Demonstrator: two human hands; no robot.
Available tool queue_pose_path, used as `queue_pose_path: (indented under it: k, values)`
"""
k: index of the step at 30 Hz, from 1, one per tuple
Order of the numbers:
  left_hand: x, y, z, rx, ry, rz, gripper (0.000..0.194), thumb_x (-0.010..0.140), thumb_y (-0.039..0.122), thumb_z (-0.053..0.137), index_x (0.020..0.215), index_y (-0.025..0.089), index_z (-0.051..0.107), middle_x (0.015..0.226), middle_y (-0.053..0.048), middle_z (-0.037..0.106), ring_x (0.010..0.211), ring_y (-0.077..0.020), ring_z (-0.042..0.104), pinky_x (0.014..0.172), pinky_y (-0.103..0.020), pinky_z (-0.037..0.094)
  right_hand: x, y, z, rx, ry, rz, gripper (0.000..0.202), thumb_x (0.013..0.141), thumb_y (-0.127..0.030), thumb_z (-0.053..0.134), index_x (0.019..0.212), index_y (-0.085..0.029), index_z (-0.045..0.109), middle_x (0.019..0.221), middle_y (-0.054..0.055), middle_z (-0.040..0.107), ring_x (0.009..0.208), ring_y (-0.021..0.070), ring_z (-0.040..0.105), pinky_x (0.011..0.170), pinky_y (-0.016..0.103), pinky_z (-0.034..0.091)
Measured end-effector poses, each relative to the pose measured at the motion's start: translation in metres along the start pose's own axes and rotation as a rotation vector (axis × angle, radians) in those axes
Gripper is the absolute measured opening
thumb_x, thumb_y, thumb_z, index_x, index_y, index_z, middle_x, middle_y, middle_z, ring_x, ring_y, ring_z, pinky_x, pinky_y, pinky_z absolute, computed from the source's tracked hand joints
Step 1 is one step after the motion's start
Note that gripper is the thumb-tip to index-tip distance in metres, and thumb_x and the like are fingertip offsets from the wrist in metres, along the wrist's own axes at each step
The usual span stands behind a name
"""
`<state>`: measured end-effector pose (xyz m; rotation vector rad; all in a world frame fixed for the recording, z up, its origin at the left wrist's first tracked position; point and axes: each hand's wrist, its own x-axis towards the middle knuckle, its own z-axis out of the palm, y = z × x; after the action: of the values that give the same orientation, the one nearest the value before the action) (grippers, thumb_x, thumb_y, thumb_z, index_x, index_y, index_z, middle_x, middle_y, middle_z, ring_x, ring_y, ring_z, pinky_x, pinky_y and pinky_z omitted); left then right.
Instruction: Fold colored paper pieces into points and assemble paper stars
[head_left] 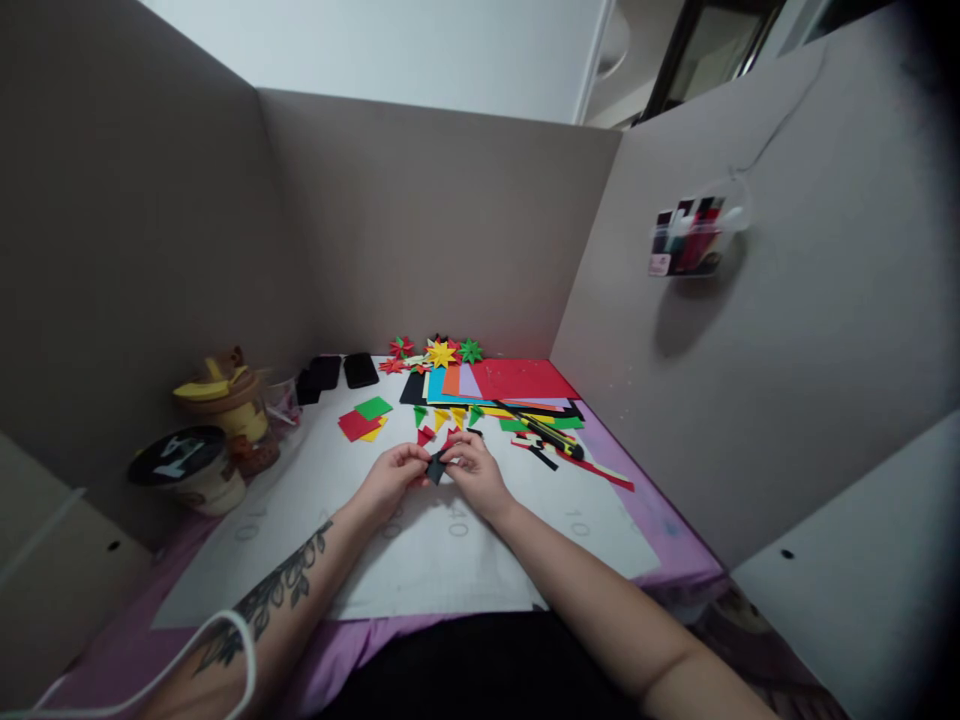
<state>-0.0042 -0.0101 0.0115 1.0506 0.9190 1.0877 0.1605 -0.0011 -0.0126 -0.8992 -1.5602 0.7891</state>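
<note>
A small black piece of folded paper is held between my two hands above the white sheet. My left hand pinches its left side with thumb and fingertips. On the other side, my right hand grips the upper right edge the same way. Just beyond my fingers lie small folded paper pieces: a red one, a yellow one and a green one, among others. Part of the red row is hidden behind my right hand.
Left of the hands lie red paper squares and a green square. A yellow-black cutter rests on paper strips at right. Coloured sheets and paper stars sit at the back; tubs stand far left.
</note>
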Motion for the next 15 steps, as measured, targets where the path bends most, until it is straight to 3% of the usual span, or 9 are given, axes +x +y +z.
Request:
queue_pose_path:
  k: [5, 9, 15]
  values:
    - [0.0001, 0.0004, 0.0003, 0.034, 0.023, 0.024, 0.021, 0.063, 0.022, 0.069, 0.08, 0.012, 0.063, 0.064, 0.0, 0.062, 0.052, -0.0073, 0.053, 0.055, -0.019, 0.042, 0.0034, 0.005, -0.0008, 0.243, -0.091, 0.203, 0.012, 0.065, -0.017, 0.062, 0.075, -0.018, 0.068, 0.074, 0.002, 0.064, 0.07, 0.0152, 0.059, 0.068, 0.028, 0.048]
    - [-0.0016, 0.0035, 0.0015, 0.047, 0.022, 0.028, 0.027, 0.061, 0.026, 0.072, 0.084, 0.012, 0.066, 0.066, -0.001, 0.064, 0.054, -0.0087, 0.054, 0.057, -0.021, 0.043, 0.0028, 0.0027, -0.0014, 0.269, -0.091, 0.193, 0.01, 0.065, -0.017, 0.064, 0.074, -0.018, 0.068, 0.074, 0.001, 0.066, 0.069, 0.015, 0.059, 0.069, 0.029, 0.047]
    - [-0.0019, 0.0048, -0.0024, 0.068, -0.006, 0.015, 0.037, 0.059, 0.028, 0.075, 0.093, 0.014, 0.069, 0.089, -0.008, 0.07, 0.067, -0.0131, 0.06, 0.066, -0.026, 0.046, 0.0027, -0.0014, -0.0031, 0.168, -0.061, 0.133, 0.01, 0.063, -0.017, 0.065, 0.073, -0.019, 0.068, 0.075, 0.001, 0.064, 0.07, 0.015, 0.058, 0.068, 0.028, 0.047]
